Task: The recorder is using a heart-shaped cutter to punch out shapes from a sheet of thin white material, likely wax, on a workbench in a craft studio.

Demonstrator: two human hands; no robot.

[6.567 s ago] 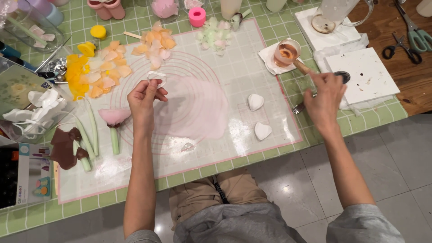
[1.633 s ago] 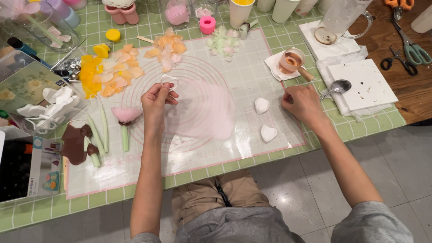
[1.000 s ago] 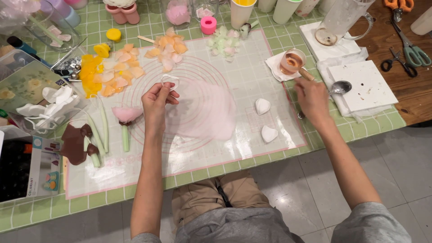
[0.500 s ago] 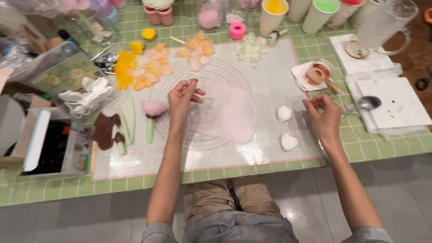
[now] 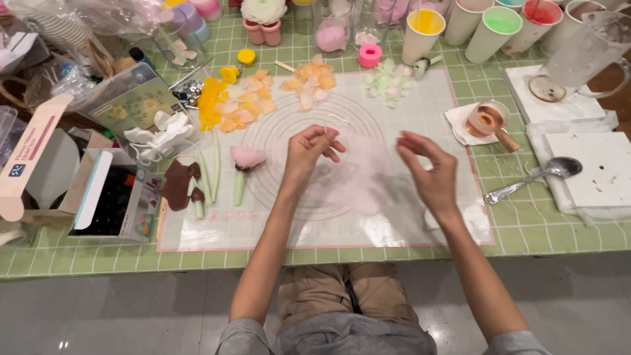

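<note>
My left hand (image 5: pixel 314 146) hovers over the ring pattern in the middle of the translucent silicone mat (image 5: pixel 394 227). Its fingertips are pinched together on a small pale petal piece that hardly shows. My right hand (image 5: pixel 428 172) hangs just right of it with its fingers spread and nothing in it, above a thin pink sheet (image 5: pixel 365 190) spread on the mat. A white shaped piece (image 5: pixel 426 221) peeks out beside my right forearm. A finished pink flower on a green stem (image 5: pixel 242 165) lies on the mat left of my left hand.
Orange petals (image 5: pixel 307 81), yellow petals (image 5: pixel 220 105) and pale green petals (image 5: pixel 388 79) lie along the mat's far edge. A metal spoon (image 5: pixel 534 180), a small cup of brown paste (image 5: pixel 485 119), a white slab (image 5: pixel 601 167), a clear jug (image 5: pixel 582 49) and paper cups (image 5: pixel 424 26) stand to the right. An open box (image 5: pixel 112 197) sits at the left.
My right hand has come left from the spoon near the mat's right edge to the middle of the mat, fingers now spread. My left hand stays pinched. The view has shifted.
</note>
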